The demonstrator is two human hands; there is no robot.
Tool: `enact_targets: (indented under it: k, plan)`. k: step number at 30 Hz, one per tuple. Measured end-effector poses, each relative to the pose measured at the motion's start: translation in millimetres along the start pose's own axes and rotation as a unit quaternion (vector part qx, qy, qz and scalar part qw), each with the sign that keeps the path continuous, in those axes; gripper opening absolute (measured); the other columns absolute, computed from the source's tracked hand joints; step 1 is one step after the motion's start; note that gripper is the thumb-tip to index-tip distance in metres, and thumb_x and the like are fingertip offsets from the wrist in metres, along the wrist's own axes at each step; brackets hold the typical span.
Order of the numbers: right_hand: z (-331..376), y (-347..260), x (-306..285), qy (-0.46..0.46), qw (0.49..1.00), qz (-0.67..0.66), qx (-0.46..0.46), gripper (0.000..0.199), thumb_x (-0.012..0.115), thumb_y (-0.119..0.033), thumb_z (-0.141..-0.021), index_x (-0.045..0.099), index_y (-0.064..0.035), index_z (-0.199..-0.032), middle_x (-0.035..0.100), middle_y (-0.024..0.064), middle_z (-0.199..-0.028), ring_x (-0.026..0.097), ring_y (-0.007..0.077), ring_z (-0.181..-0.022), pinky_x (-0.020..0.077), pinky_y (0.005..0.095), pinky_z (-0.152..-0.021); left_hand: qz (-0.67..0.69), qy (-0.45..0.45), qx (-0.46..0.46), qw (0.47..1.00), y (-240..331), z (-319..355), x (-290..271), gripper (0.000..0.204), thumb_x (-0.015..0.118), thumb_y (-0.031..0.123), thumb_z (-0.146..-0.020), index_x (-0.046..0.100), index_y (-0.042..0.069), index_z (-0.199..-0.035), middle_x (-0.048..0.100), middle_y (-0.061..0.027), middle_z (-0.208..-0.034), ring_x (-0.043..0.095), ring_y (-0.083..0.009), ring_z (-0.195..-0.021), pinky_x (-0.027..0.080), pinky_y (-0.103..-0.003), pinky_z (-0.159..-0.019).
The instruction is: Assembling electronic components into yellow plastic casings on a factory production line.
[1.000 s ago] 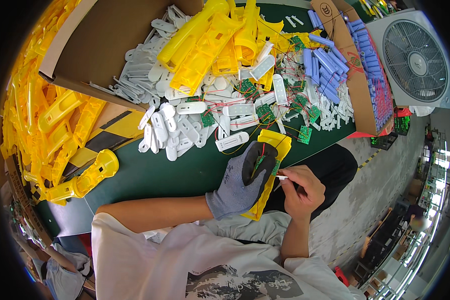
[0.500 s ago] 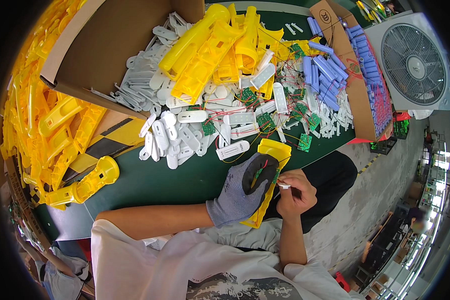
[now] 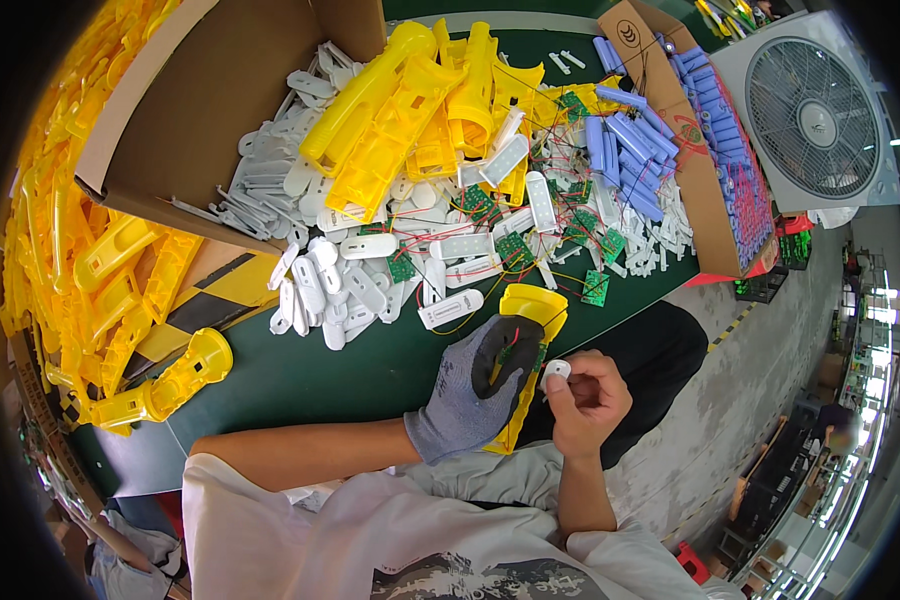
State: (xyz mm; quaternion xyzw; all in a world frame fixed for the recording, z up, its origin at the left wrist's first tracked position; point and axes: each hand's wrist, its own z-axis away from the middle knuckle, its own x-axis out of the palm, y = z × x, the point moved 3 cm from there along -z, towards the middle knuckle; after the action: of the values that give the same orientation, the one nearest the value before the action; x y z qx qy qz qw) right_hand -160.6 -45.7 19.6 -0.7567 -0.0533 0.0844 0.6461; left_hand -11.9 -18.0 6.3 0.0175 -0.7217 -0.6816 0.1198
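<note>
Yellow housing [image 3: 532,305] gripped by gloved left hand [image 3: 475,390]; right hand [image 3: 588,400] fingers pinch white piece [image 3: 556,371]; cardboard box [image 3: 715,190] holds blue cells [image 3: 740,170].

The left hand [image 3: 470,395] wears a grey glove with black fingertips, around a yellow housing [image 3: 530,345]. At twelve o'clock lie white plastic parts [image 3: 370,285], green circuit boards [image 3: 515,248] and lavender cylinders [image 3: 625,165] on the dark green table [image 3: 310,375].

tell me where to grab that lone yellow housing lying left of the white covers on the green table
Take the yellow housing around its narrow handle section, coming from above with the left hand. It lies flat and apart from the white covers, its round flared head toward the right; that wider end looks harder to close fingers around.
</note>
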Motion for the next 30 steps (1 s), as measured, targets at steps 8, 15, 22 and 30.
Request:
enact_targets:
  k: [8, 15, 22, 30]
  plan:
    - [2, -18, 7, -0.018, 0.990, -0.018, 0.141, 0.023, 0.063, 0.009, -0.078, 0.057, 0.0053, -0.100, 0.057, 0.0016, -0.070, 0.056, 0.0044, -0.063, 0.0456, 0.0184, -0.059, -0.044, -0.001, 0.014, 0.999, 4, 2, 1, 0.028, 0.057, 0.001, -0.082, 0.055, 0.002, -0.110, 0.059, -0.0158, -0.095, 0.062, -0.0288, -0.081, 0.050, -0.034, -0.071]
    - [2, -13, 1, -0.052, 0.967, -0.110, 0.222, 0.027, 0.070, 0.008, -0.074, 0.057, 0.0056, -0.098, 0.063, 0.0065, -0.073, 0.061, 0.0068, -0.059, 0.0491, 0.0167, -0.053, -0.031, -0.007, -0.020, 0.999, 1, 3, 0, 0.028, 0.057, 0.001, -0.081, 0.055, 0.002, -0.110, 0.060, -0.0155, -0.096, 0.063, -0.0274, -0.082, 0.050, -0.033, -0.071]
    - [-5, -1, -10, -0.057, 0.963, -0.132, 0.226, 0.024, 0.074, 0.007, -0.070, 0.057, 0.0036, -0.087, 0.063, 0.0075, -0.069, 0.062, 0.0084, -0.057, 0.0507, 0.0178, -0.052, -0.023, -0.026, -0.031, 0.999, 1, 3, 0, 0.028, 0.055, 0.002, -0.082, 0.055, 0.002, -0.110, 0.060, -0.0153, -0.094, 0.063, -0.0268, -0.081, 0.050, -0.033, -0.071]
    - [-16, -6, -7, -0.067, 0.973, -0.042, 0.218, 0.023, 0.075, 0.005, -0.071, 0.058, 0.0036, -0.087, 0.061, 0.0054, -0.066, 0.060, 0.0072, -0.057, 0.0494, 0.0181, -0.054, -0.054, -0.031, -0.007, 0.998, 5, 1, 2, 0.027, 0.057, 0.002, -0.082, 0.055, 0.003, -0.109, 0.060, -0.0156, -0.095, 0.063, -0.0297, -0.081, 0.050, -0.033, -0.071]
